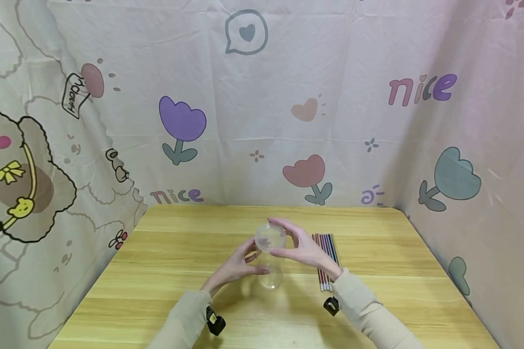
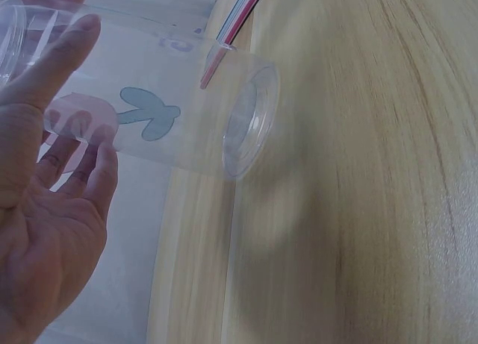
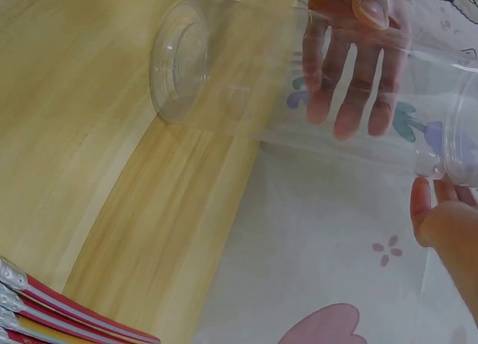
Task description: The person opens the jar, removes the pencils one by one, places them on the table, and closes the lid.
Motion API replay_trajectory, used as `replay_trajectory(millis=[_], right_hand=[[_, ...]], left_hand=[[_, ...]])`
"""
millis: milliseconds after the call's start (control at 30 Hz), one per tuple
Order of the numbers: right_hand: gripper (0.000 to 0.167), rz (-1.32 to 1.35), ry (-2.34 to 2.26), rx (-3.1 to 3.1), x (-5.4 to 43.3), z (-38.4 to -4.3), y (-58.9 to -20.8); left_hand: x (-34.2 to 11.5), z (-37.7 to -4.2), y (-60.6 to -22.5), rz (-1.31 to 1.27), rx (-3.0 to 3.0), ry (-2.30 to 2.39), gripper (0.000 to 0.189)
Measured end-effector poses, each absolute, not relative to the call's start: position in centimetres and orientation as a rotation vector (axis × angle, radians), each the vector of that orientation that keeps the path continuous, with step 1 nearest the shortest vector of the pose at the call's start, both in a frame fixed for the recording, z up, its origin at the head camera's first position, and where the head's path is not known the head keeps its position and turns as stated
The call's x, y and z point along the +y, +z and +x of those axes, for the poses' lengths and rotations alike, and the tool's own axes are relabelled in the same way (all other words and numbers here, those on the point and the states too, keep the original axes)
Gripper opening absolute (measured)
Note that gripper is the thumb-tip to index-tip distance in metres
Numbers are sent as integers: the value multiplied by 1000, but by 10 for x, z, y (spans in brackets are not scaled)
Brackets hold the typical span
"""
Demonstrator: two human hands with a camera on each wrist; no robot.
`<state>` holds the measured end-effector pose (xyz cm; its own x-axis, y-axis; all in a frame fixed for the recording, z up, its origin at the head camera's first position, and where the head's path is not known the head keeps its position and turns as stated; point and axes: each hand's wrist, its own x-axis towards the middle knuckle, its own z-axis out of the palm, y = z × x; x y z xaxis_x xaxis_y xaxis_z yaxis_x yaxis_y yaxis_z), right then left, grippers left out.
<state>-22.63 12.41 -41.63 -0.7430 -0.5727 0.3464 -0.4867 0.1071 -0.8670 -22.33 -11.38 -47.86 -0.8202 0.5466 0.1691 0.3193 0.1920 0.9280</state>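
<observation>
A clear plastic jar [image 1: 276, 277] with a round clear lid [image 1: 270, 232] stands upright between both hands, its base close over the table. My left hand [image 1: 236, 265] grips the jar's body, thumb on the near side and fingers round the far side. Higher up, my right hand [image 1: 303, 248] holds the lid's edge between thumb and fingers. The left wrist view shows the jar's see-through wall [image 2: 202, 127] with nothing inside it. In the right wrist view, the right hand [image 3: 455, 228] is partly cut off by the frame edge beside the lid.
Several pencils [image 1: 322, 261] with metal-banded ends lie side by side on the wooden table [image 1: 179, 271], right of the jar and partly behind the right forearm. A printed cloth [image 1: 244, 121] hangs behind the table and along its sides. Both wrists carry small black devices.
</observation>
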Motion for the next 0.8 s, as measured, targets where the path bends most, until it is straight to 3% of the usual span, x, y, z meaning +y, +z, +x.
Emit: replay_trajectory(millis=[267, 500, 800], right_hand=[[69, -1087, -1742, 2301, 124, -227, -415], [73, -1085, -1702, 2503, 120, -228, -419], [70, -1138, -1762, 2186, 125, -226, -416]], left_hand=[[-114, -223, -478, 837, 2267, 1679, 92], [-115, -223, -480, 855, 2262, 1681, 91], [-114, -224, -481, 853, 2264, 1687, 91]])
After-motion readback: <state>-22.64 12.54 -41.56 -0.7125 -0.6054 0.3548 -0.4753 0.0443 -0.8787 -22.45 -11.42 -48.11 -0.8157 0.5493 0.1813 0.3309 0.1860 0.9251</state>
